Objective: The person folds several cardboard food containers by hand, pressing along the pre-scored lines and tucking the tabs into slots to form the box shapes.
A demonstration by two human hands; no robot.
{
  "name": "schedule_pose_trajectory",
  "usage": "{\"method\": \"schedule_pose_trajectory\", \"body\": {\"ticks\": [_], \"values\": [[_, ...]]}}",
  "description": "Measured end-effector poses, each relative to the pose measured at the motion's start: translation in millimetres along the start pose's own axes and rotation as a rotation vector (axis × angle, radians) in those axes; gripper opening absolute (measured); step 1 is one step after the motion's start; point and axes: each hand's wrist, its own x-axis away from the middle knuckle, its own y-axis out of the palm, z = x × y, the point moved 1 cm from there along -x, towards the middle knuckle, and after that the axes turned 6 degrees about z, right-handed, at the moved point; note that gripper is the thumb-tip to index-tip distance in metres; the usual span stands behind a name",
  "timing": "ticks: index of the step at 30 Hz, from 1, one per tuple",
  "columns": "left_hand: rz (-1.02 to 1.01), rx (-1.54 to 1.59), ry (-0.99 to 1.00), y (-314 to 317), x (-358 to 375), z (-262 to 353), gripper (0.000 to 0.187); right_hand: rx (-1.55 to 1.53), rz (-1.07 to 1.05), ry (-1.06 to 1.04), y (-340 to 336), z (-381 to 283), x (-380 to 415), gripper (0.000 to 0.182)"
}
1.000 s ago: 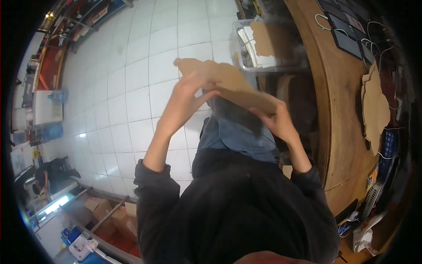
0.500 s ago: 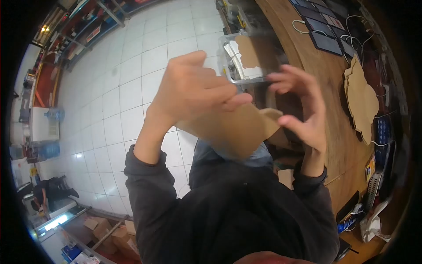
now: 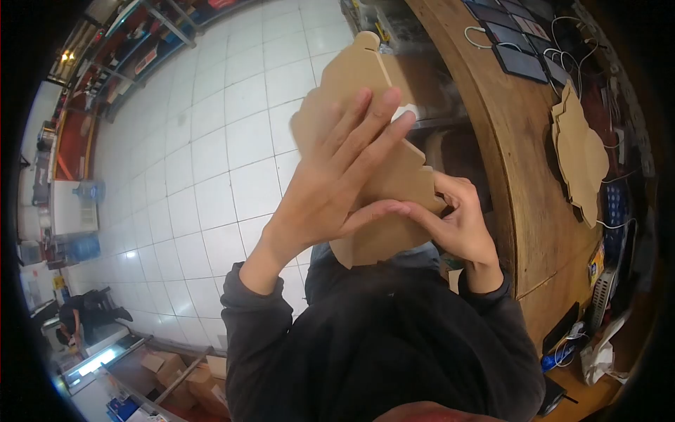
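Note:
A brown cardboard cutout (image 3: 397,179) with curved, notched edges is tilted up in front of my body, above my lap. My left hand (image 3: 341,158) lies flat across its face with fingers stretched out and the thumb pointing right. At the lower right edge, my right hand (image 3: 460,218) pinches the cutout, its thumb on the near face and its other fingers curled behind. The two thumb tips meet near the middle of the board. Part of the cutout is hidden under my left palm.
To the right runs a wooden table (image 3: 541,246), bearing a stack of similar brown cutouts (image 3: 580,151), several dark tablets (image 3: 520,63) and white cables. Pale floor tiles (image 3: 204,155) spread out on the left. Lower left are a person (image 3: 81,316) and cardboard boxes (image 3: 190,387).
The cutout has swung up from low over my lap, now covering the tray behind. My left hand has gone from curled to flat on it; my right hand has closed on its edge.

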Motion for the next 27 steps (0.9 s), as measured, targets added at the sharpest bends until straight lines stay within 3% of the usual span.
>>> {"method": "schedule_pose_trajectory", "body": {"ticks": [4, 6, 10, 13, 17, 20, 22, 25, 27], "values": [[-0.012, 0.064, -0.067, 2.6, -2.4, 4.9, 0.077, -0.119, 0.031, 0.015, 0.8, -2.7, 2.1, 0.022], [-0.204, 0.195, -0.131, 5.6, -1.3, 3.3, 0.073, -0.036, -0.026, -0.06, -4.5, -0.9, -0.5, 0.023], [-0.239, 0.291, -0.146, 13.0, 1.8, -3.0, 0.072, 0.096, -0.104, -0.174, -10.1, 4.0, -0.7, 0.022], [-0.233, 0.365, -0.179, 15.0, -0.8, -0.2, 0.061, 0.214, -0.128, -0.24, -13.5, 1.9, -2.1, 0.02], [-0.223, 0.418, -0.264, 14.5, -2.4, 4.2, 0.054, 0.194, -0.086, -0.279, -9.0, 8.5, -0.2, 0.019], [-0.19, 0.327, -0.27, 13.6, -4.0, 2.3, 0.054, 0.206, -0.16, -0.139, -11.6, 3.4, 2.9, 0.028], [-0.153, 0.232, -0.223, 13.3, -3.8, 2.2, 0.055, -0.095, -0.242, 0.028, -11.7, 0.1, 6.0, 0.041], [-0.055, 0.068, -0.192, 14.4, -3.4, 1.8, 0.06, -0.13, -0.277, 0.187, -6.1, 12.6, 21.1, 0.051], [0.014, -0.018, -0.151, 18.7, 5.3, 3.9, 0.067, -0.128, -0.177, 0.239, -1.1, 11.3, 28.7, 0.045]]}}
